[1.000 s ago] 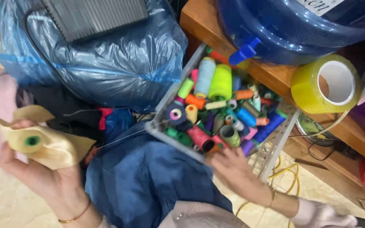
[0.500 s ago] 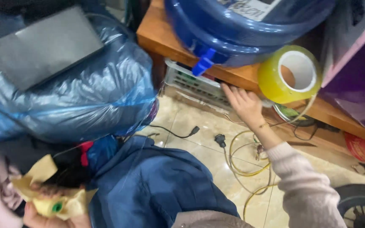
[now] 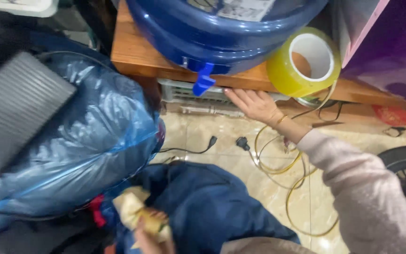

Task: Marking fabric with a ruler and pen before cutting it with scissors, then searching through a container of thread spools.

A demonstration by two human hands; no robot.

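White plastic basket (image 3: 184,90) pushed beneath the wooden shelf (image 3: 137,61), only its slatted front edge showing; right hand (image 3: 255,104) flat against that edge, fingers extended and released, gripping nothing; left hand (image 3: 152,231) at the lower frame edge, clenched around a bundle of cream cloth (image 3: 130,207) with a green spool just visible in it. Above the basket, a blue water jug (image 3: 222,33) with its blue tap (image 3: 204,79); just beside it, a yellow tape roll (image 3: 306,60); below, yellow cable (image 3: 278,164) coiled on the tiled floor (image 3: 222,150); to the left, a blue plastic bag (image 3: 95,141).
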